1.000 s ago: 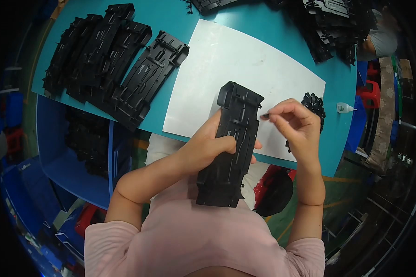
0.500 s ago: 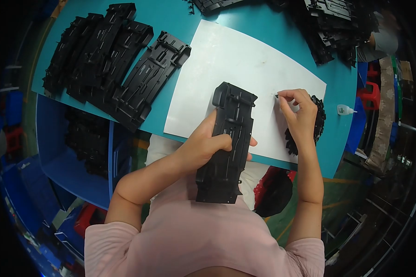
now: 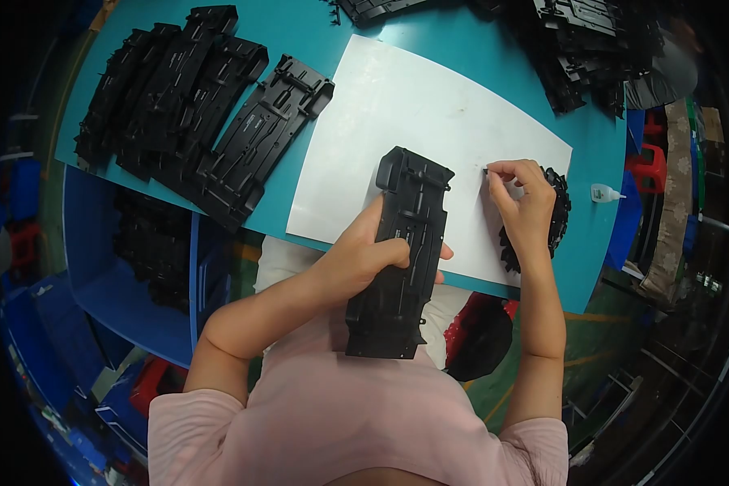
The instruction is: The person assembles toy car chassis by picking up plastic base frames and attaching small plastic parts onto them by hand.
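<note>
My left hand is closed around a long black molded plastic tray-like part, thumb on its upper face and fingertips showing past its right edge. The part is held above my lap, its far end over the white sheet. Off to the right, my right hand pinches a tiny black piece between thumb and fingertips, apart from the large part. Beneath and beside that hand lies a heap of small black pieces, partly hidden by the hand and wrist.
Several similar black parts lie overlapped on the left of the teal table. More are stacked at the far right. A small white bottle lies near the right edge. A blue bin with black parts stands at lower left.
The long black part and my left hand have shifted very slightly to the right. My right hand stays almost in place, still pinching the tiny piece.
</note>
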A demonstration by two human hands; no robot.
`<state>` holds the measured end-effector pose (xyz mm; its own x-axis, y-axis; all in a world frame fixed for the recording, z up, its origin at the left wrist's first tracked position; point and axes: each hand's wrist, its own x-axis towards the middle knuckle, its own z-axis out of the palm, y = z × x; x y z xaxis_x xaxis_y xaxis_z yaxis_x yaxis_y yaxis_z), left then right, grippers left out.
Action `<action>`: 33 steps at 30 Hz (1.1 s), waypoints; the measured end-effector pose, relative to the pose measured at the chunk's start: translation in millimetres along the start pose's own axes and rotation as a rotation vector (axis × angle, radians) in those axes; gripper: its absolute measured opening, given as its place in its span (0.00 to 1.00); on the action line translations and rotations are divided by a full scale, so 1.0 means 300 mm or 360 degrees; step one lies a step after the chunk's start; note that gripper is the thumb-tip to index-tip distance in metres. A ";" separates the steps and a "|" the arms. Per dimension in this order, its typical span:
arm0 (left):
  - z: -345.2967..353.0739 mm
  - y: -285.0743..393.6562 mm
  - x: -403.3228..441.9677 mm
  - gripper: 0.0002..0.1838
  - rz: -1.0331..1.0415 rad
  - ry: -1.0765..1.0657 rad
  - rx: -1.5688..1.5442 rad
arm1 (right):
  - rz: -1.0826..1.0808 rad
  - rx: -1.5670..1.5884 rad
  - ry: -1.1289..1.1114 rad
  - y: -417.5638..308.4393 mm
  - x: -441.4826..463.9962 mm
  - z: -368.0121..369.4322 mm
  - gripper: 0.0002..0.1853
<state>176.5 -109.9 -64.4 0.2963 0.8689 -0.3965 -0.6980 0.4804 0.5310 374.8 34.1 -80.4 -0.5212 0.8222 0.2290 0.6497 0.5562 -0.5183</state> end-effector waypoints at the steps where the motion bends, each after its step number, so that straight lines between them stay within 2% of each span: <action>1: 0.001 0.000 0.000 0.28 0.0002 0.0002 -0.0002 | 0.0013 0.0014 0.0008 -0.001 0.000 -0.001 0.04; 8: 0.004 0.004 -0.001 0.27 0.0003 0.0000 -0.0011 | 0.0141 0.0115 -0.0009 -0.001 -0.002 -0.027 0.05; 10: 0.005 0.001 0.003 0.27 0.0006 -0.0009 -0.0015 | 0.0561 0.0733 -0.0143 -0.014 -0.002 -0.045 0.04; 11: 0.006 0.000 0.004 0.28 0.0007 -0.0016 -0.0018 | 0.0560 0.0732 -0.0144 -0.030 -0.002 -0.057 0.04; 13: 0.010 -0.001 0.005 0.28 0.0005 -0.0022 -0.0011 | 0.0756 0.1221 -0.0240 -0.073 -0.002 -0.080 0.04; 17: 0.020 -0.002 0.007 0.28 -0.0013 -0.0034 -0.0017 | 0.0741 0.1289 -0.0321 -0.118 -0.017 -0.098 0.04; 19: 0.022 -0.001 0.006 0.28 -0.0017 -0.0041 -0.0020 | 0.0555 0.1303 -0.0395 -0.143 -0.024 -0.096 0.05; 26: 0.026 0.007 -0.002 0.28 -0.0009 -0.0051 -0.0020 | 0.0390 0.1239 -0.0495 -0.154 -0.045 -0.085 0.05; 33: 0.026 0.003 -0.002 0.29 -0.0016 -0.0053 -0.0016 | 0.0371 0.1225 -0.0512 -0.155 -0.050 -0.086 0.05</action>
<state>180.9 -109.0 -57.8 0.3247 0.8676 -0.3766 -0.7013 0.4880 0.5196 366.6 -1.0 -38.5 -0.6279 0.7662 -0.1367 0.2648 0.0451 -0.9633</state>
